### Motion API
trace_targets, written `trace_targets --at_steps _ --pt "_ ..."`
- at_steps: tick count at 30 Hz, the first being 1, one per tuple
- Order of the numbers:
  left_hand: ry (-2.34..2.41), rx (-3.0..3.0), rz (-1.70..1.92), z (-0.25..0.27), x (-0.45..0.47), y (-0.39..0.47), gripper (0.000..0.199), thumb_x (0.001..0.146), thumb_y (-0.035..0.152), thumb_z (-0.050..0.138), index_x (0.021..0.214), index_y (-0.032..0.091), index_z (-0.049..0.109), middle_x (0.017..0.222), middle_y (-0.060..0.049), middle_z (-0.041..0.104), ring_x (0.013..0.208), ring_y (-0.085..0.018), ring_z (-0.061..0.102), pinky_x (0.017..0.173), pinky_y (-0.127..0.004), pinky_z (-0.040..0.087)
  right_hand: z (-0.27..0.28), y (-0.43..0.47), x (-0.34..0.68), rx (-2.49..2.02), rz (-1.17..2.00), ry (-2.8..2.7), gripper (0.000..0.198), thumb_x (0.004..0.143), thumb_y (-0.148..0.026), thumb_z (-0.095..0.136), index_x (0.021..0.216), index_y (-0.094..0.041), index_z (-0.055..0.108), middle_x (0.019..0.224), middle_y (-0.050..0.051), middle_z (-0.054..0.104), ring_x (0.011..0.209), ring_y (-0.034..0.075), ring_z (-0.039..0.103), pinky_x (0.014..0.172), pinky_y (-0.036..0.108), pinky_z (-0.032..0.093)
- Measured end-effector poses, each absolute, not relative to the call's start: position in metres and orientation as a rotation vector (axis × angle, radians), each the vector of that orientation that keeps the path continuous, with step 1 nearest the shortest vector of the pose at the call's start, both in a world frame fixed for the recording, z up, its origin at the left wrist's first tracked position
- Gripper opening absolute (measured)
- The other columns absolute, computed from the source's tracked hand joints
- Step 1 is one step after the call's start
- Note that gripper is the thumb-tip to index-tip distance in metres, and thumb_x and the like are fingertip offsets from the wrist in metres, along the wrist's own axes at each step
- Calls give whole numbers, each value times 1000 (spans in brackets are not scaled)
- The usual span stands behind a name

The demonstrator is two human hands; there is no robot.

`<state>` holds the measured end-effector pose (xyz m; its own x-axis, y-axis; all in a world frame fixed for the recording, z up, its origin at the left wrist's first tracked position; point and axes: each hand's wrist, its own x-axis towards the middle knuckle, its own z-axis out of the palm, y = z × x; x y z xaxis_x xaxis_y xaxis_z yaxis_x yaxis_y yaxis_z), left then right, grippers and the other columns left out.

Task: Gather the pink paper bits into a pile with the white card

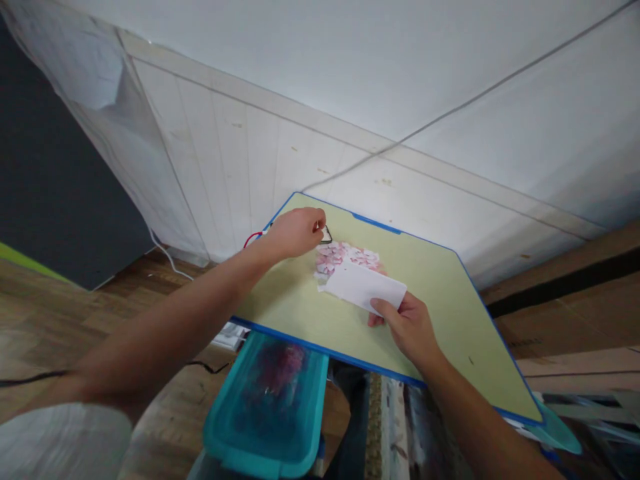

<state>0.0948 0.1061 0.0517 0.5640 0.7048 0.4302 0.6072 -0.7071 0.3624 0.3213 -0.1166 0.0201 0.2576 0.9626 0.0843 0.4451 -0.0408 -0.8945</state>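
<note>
Yellow tabletop runs wide to its blue rim, three o'clock. Teal bin: seven o'clock, past the rim. Left hand, eleven o'clock: curled; contents, I cannot tell. Right hand, five o'clock: gripping white card, centrally overlapping pink-and-white pile.
</note>
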Motion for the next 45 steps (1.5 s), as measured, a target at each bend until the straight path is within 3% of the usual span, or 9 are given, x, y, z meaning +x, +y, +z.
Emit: trace_targets --at_steps 5,14,21,24,29,35,39,43,45 --pt "863 2500 157 65 54 89 15 74 20 60 82 21 72 78 0 73 67 -15 62 61 -26 41 25 -106 326 -1634 578 -1306 22 87 -38 73 76 -20 71 64 2 69 62 19 62 63 31 49" --pt "654 2410 -351 77 68 58 9 69 24 70 61 22 69 60 1 67 54 -14 58 52 -27 36 73 -39 358 -1387 352 -1307 14 83 -27 74 76 -19 64 53 -3 62 46 13 54 49 26 44" --pt "88 2663 -75 103 135 -11 17 76 30 72 62 25 65 67 -2 70 60 -17 57 54 -32 38 57 -18 392 -1377 542 -1250 17 73 -25 77 82 -16 66 58 -3 66 43 14 57 43 26 45" --pt "455 2804 -16 125 127 17 16 72 21 72 58 21 65 59 -2 63 55 -14 52 57 -31 37 55 -25 391 -1386 543 -1264 20 71 -26 76 86 -15 68 61 -3 68 45 15 59 43 26 46" --pt "934 2534 -67 152 87 79 15 80 29 72 81 15 78 59 6 60 55 -9 54 62 -23 38 55 -37 377 -1430 530 -1346 18 70 -24 74 84 -15 69 63 -1 68 49 15 60 46 25 47" --pt "465 2104 -719 126 85 40 19 60 26 85 77 25 80 74 1 75 67 -16 65 64 -24 48 55 -53 347 -1445 753 -1500 23 72 -24 72 93 -15 74 69 0 71 52 14 61 48 23 48" --pt "587 2103 -492 112 73 47 18 57 32 86 69 24 77 64 1 70 61 -16 62 61 -25 45 55 -54 348 -1480 841 -1543 26 72 -23 70 96 -14 74 69 1 71 51 14 61 45 22 47" --pt "681 2260 -407 89 72 76 15 75 35 70 69 21 73 63 0 68 58 -14 59 58 -25 40 58 -48 360 -1500 816 -1540 22 70 -22 71 89 -13 73 62 -1 67 47 12 56 43 21 43" --pt "727 2440 -328 76 78 82 12 73 29 68 65 20 71 60 0 65 55 -13 54 56 -26 36 62 -46 365 -1508 836 -1554 18 69 -22 71 84 -13 71 58 -2 64 44 11 52 42 21 41"
